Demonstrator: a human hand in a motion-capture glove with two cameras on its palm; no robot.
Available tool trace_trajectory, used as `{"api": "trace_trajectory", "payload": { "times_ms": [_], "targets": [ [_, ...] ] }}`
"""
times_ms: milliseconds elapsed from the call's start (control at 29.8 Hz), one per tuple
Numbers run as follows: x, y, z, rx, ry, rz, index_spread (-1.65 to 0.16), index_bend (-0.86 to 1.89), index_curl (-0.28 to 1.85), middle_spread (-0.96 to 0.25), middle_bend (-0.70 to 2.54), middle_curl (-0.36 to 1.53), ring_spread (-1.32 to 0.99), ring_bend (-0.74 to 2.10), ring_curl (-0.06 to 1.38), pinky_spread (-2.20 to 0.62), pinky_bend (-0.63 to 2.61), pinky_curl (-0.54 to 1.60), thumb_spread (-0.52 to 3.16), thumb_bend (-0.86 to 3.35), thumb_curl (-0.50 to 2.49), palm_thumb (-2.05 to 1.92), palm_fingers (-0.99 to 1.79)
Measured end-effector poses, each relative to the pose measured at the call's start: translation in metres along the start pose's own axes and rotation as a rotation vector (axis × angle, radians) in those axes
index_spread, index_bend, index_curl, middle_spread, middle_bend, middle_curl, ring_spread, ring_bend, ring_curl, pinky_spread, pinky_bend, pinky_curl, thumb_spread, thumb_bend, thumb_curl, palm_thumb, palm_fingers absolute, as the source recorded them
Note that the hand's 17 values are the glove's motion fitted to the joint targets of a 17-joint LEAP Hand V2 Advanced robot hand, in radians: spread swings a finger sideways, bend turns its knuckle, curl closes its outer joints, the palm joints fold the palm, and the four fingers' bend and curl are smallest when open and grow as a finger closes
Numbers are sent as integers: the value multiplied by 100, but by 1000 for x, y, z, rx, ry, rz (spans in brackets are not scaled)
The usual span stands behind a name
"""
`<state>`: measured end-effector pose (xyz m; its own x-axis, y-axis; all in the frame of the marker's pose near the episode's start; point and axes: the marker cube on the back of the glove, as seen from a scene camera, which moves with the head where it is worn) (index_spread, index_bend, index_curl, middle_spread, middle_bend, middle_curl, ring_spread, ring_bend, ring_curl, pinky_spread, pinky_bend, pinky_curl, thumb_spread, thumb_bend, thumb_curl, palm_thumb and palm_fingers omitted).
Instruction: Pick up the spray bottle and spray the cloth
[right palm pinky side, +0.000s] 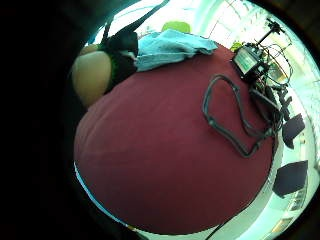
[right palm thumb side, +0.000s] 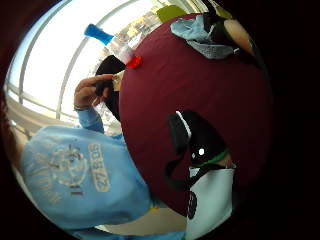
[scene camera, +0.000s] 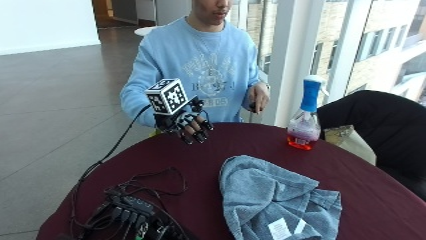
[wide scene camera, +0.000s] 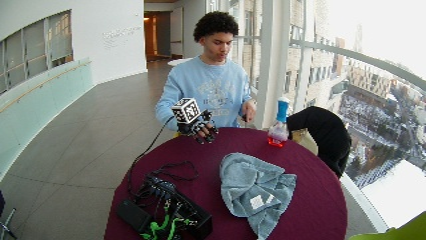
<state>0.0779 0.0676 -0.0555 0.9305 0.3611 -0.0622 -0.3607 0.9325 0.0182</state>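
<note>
my gloved right hand (scene camera: 190, 125) hangs above the near edge of the dark red table (scene camera: 200, 165), fingers relaxed and pointing down, holding nothing. the bottle (scene camera: 305, 120), blue-topped with pink liquid, stands upright at the table's edge by the window, well apart from my hand. the cloth (scene camera: 273, 200), a crumpled grey-blue towel, lies mid-table between them. my bare hand (scene camera: 257, 97) is raised beside the bottle.

- Round table (scene camera: 219, 150): dark maroon cloth.
- Towel (scene camera: 273, 200): grey-blue, white label.
- Spray bottle (scene camera: 305, 120): blue top, clear body, pinkish liquid, red base.
- Right hand (scene camera: 190, 127): black glove.
- Sweatshirt (scene camera: 200, 65): light blue, pale print.
</note>
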Motion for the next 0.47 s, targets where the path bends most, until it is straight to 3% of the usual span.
{"api": "trace_trajectory", "payload": {
  "times_ms": [469],
  "targets": [
    [19, 11, -6, -37, 55, 25, -31, 14, 27, -8, 30, 44, -4, 36, 35, 21, 17, 33, 116, -1, 36, 71, 78]
  ]
}}
